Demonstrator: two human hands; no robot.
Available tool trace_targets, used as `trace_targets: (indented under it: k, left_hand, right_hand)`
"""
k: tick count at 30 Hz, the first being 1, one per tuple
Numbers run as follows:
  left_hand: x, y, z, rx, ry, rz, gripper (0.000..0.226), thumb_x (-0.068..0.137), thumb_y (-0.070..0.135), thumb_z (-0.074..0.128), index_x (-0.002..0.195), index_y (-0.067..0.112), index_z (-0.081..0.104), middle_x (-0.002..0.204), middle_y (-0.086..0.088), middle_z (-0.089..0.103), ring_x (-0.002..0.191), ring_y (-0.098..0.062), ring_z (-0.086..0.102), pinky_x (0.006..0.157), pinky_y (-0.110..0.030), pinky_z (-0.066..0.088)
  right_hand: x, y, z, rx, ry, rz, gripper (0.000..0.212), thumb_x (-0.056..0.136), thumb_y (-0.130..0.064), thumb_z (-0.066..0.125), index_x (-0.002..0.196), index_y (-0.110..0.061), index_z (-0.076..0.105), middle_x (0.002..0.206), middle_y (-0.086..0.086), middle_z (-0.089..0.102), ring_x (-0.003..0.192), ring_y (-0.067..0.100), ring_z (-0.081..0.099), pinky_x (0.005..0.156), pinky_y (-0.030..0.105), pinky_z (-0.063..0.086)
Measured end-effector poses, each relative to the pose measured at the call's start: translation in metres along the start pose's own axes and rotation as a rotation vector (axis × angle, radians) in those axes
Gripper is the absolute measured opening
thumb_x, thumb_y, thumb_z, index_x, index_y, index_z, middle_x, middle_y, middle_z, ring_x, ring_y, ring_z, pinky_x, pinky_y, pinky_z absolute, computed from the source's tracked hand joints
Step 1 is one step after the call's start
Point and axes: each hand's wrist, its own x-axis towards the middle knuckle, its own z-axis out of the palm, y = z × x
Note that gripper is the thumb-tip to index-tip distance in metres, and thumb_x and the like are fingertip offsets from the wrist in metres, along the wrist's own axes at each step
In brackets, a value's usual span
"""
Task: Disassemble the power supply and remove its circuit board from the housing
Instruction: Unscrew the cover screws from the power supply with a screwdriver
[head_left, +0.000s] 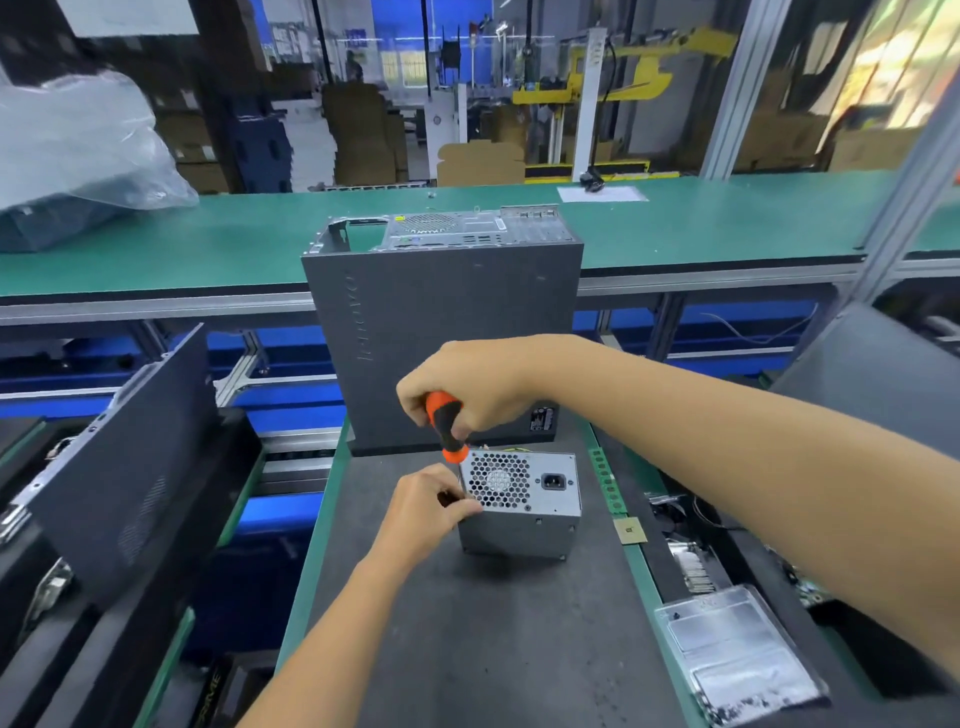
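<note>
Factory floor behind glass in the background, cardboard boxes and a yellow machine out there, and up front a dark grey work mat (493, 623) edged in green, running away from the camera. On that mat stands the small grey metal power supply box (522, 512), its honeycomb fan grille and black mains socket facing up toward the camera. Right hand (470, 387) comes in from the right, fingers wrapped round the orange-and-black handle of a screwdriver (447, 426), the tool tilted down toward the box's upper left corner; the thin metal shaft runs down beside the grille. Left hand (434, 506) is low on the left side of the box, fingertips pinched together around the shaft near its lower end, right against the housing's corner; whether the tip sits in a screw, I cannot tell. Just behind the power supply stands a tall dark grey desktop computer case (447, 332), its perforated rear panel on top. To the right of the mat lies a small square tan chip (629, 531), and nearer the camera a clear plastic tray (737, 649). Left of the mat leans a dark grey side panel (119, 462), and far left on the long green bench (727, 223) sits a crumpled clear plastic bag (78, 140).
</note>
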Motion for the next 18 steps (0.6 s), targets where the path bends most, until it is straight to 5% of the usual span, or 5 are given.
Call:
trace_targets:
  k: [3, 5, 9, 15, 18]
  left_hand:
    - [0.000, 0.002, 0.003, 0.001, 0.007, 0.000, 0.022, 0.069, 0.020, 0.083, 0.058, 0.016, 0.064, 0.065, 0.007, 0.060, 0.061, -0.007, 0.055, 0.057, -0.015, 0.040]
    - [0.001, 0.003, 0.004, -0.004, -0.012, -0.018, 0.023, 0.069, 0.021, 0.083, 0.057, 0.019, 0.063, 0.066, 0.007, 0.060, 0.058, -0.006, 0.054, 0.056, -0.016, 0.041]
    - [0.003, 0.007, 0.003, -0.006, -0.051, -0.039, 0.021, 0.071, 0.020, 0.082, 0.059, 0.018, 0.065, 0.071, 0.004, 0.062, 0.056, -0.008, 0.055, 0.056, -0.024, 0.047]
    - [0.002, 0.009, 0.002, -0.007, -0.042, -0.058, 0.026, 0.067, 0.022, 0.084, 0.057, 0.013, 0.062, 0.068, 0.000, 0.062, 0.056, -0.013, 0.057, 0.058, -0.033, 0.049]
    - [0.000, 0.010, 0.001, 0.004, -0.053, -0.060, 0.025, 0.068, 0.023, 0.083, 0.056, 0.017, 0.062, 0.070, 0.003, 0.062, 0.056, -0.011, 0.055, 0.059, -0.031, 0.049]
  right_hand:
    - [-0.002, -0.002, 0.006, 0.104, -0.029, 0.019, 0.020, 0.076, -0.003, 0.060, 0.090, -0.017, 0.058, 0.087, -0.007, 0.058, 0.080, 0.017, 0.054, 0.066, 0.033, 0.045]
    - [-0.002, 0.000, 0.008, 0.083, -0.002, 0.184, 0.020, 0.087, -0.030, 0.062, 0.098, -0.016, 0.055, 0.087, -0.002, 0.057, 0.075, 0.019, 0.057, 0.062, 0.033, 0.045]
    - [-0.002, -0.001, 0.008, -0.406, -0.013, 0.326, 0.024, 0.103, -0.024, 0.035, 0.111, -0.011, 0.053, 0.075, 0.007, 0.043, 0.061, 0.023, 0.043, 0.051, 0.031, 0.032]
    - [-0.010, -0.003, 0.004, 0.119, -0.068, 0.116, 0.027, 0.082, -0.007, 0.058, 0.106, -0.018, 0.056, 0.103, -0.003, 0.053, 0.091, 0.019, 0.052, 0.073, 0.034, 0.045]
    - [-0.006, -0.002, 0.012, -0.299, -0.013, 0.294, 0.025, 0.095, -0.028, 0.052, 0.116, -0.016, 0.048, 0.091, 0.007, 0.049, 0.072, 0.024, 0.046, 0.057, 0.034, 0.037]
